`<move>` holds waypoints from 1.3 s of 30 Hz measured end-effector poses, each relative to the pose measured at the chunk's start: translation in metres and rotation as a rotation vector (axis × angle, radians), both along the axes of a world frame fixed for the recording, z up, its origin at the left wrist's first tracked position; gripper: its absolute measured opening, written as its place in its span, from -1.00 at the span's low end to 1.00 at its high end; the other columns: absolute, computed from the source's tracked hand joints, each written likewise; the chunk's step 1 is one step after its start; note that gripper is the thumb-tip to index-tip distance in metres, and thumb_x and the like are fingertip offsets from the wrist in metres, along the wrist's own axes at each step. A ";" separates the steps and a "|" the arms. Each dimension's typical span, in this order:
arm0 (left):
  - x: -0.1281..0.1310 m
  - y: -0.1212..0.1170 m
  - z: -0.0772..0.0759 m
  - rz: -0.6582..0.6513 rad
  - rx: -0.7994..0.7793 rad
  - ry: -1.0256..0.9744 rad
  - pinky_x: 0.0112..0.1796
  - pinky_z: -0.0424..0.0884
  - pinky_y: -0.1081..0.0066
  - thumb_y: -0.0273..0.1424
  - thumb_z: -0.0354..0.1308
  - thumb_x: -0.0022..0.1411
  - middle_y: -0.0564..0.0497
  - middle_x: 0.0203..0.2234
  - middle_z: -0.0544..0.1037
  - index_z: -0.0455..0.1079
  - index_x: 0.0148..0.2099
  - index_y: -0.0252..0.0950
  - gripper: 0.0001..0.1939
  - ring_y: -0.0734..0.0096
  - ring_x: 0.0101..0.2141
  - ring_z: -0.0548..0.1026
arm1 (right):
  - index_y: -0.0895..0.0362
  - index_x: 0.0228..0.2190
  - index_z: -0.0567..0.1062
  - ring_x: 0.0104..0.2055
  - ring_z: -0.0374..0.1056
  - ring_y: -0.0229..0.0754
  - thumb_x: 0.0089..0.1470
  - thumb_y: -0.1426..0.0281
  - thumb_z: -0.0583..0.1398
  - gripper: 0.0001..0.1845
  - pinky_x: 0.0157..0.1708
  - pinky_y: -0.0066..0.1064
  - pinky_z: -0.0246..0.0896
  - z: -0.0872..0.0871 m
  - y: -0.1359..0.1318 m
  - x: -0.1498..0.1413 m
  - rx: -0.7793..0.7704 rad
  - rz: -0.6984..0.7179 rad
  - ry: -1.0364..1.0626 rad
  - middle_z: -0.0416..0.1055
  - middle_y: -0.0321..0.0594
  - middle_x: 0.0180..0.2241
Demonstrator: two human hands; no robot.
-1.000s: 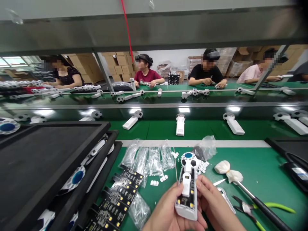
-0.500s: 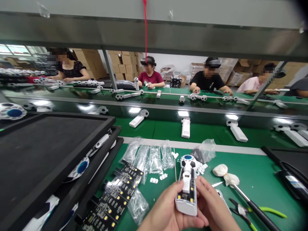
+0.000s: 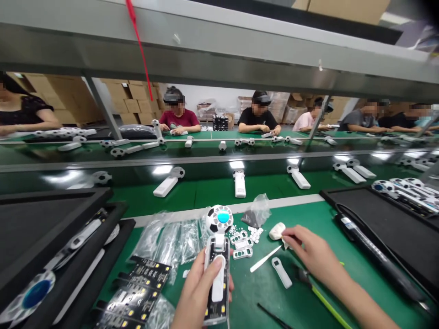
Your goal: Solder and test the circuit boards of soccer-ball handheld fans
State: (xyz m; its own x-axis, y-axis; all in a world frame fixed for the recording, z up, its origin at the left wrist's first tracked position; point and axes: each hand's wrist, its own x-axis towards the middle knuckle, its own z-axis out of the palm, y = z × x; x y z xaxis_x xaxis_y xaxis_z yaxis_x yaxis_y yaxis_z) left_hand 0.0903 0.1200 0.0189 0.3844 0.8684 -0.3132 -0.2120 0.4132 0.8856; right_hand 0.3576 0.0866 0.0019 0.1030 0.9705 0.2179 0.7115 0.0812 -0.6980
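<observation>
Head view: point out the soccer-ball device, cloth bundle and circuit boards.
soccer-ball device (image 3: 219,219), head view, round patterned head
cloth bundle (image 3: 277,231), head view, rounded white end
circuit boards (image 3: 137,292), head view, black board surface

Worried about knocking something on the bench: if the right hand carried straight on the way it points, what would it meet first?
The white tied cloth bundle. The right hand points at it, and its fingertips seem already at its twisted end, though depth is hard to judge here.

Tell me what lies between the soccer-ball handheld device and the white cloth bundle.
In the head view, small white plastic pieces lie between the soccer-ball handheld device and the white cloth bundle.
</observation>
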 end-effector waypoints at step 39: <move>0.005 0.000 -0.022 0.096 0.169 0.063 -0.60 0.31 0.50 0.02 -0.15 0.25 -0.03 -0.65 0.52 0.37 -0.09 -0.43 -0.40 0.42 -0.64 0.43 | 0.11 -0.13 0.29 -0.31 0.30 -0.28 0.29 0.52 -0.13 -0.74 -0.39 -0.49 0.15 0.031 0.016 -0.033 0.188 0.338 -0.636 0.36 -0.25 -0.31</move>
